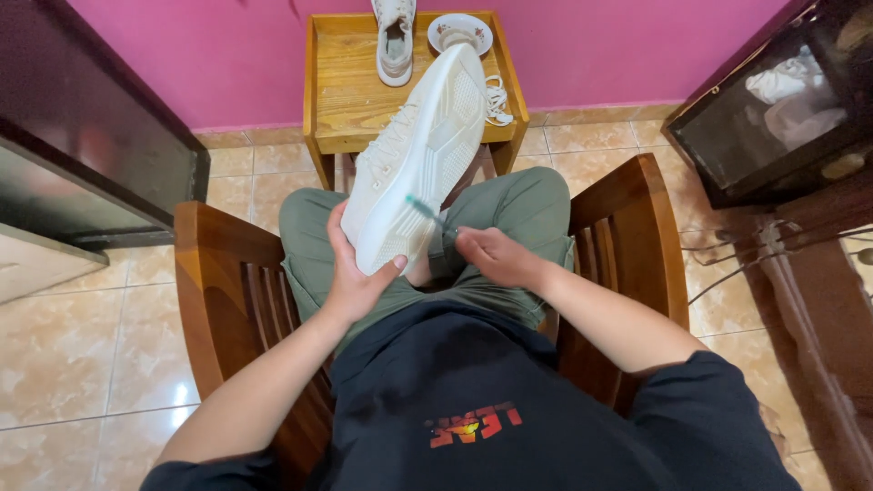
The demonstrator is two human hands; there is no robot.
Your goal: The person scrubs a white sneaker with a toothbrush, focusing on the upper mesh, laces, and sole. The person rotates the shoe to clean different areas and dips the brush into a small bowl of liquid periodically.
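A white mesh-and-rubber sneaker (418,159) with a pale, grooved and finely textured sole is held sole-up over the person's lap, its heel end low near the body and its toe tilted up toward the small honey-coloured wooden surface (350,100) ahead. The left hand (355,273) cups the heel end from below and the side, its grip closed around the shoe's edge with the thumb pressed on the sole's rim. The right hand (496,259) is closed around the dark handle of a slim toothbrush with a teal head (426,211), whose bristled end lies against the sole just above the heel; the handle runs down to the right into the curled fingers, so the shoe sits immediately left of and above that grip, touching only through the brush. White laces (496,100) dangle from the shoe's upper side over the surface's edge. On the surface stand a second matching white sneaker (395,41), upright and seen from above, and a small round white ceramic saucer with a patterned rim (460,32), just beside it. The person sits in a glossy slatted brown wooden chair (214,291) on shiny beige marbled floor tiles (64,364), wearing olive trousers (518,205).
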